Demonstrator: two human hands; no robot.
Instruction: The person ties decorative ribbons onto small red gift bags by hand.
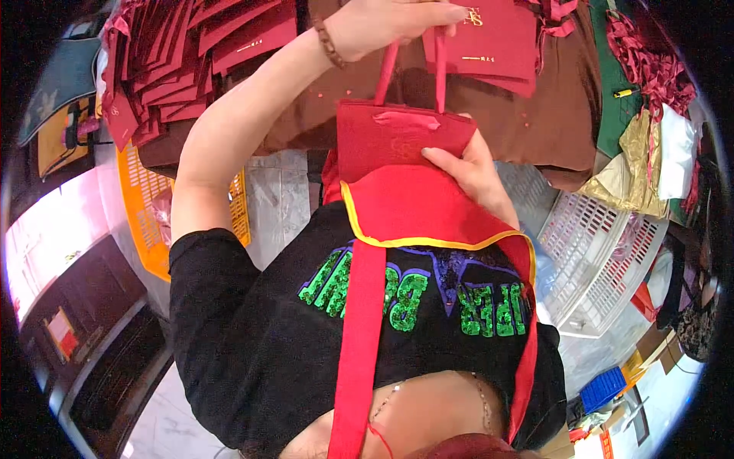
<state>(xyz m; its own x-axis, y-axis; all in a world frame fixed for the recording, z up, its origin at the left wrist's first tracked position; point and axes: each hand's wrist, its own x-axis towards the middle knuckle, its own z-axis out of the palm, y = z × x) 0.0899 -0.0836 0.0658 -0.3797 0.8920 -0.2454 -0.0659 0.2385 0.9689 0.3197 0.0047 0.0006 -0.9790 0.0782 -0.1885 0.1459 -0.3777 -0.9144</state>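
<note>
Upright in front of my chest is a dark red paper gift bag [367,149] with two ribbon handles. My left hand [405,24] is raised above it, fingers closed on the top of the handles, which are pulled up taut. Low on the bag's right side, my right hand [478,168] grips it, the thumb lying across the front and the other fingers hidden behind. A short pink-red ribbon [407,121] crosses the bag's upper front.
A brown cloth-covered table [321,115] carries stacks of flat red bags [172,65] at left and more red bags [489,53] ahead. Red ribbons [650,61] pile at far right. An orange crate [145,199] and white baskets [585,252] flank me below.
</note>
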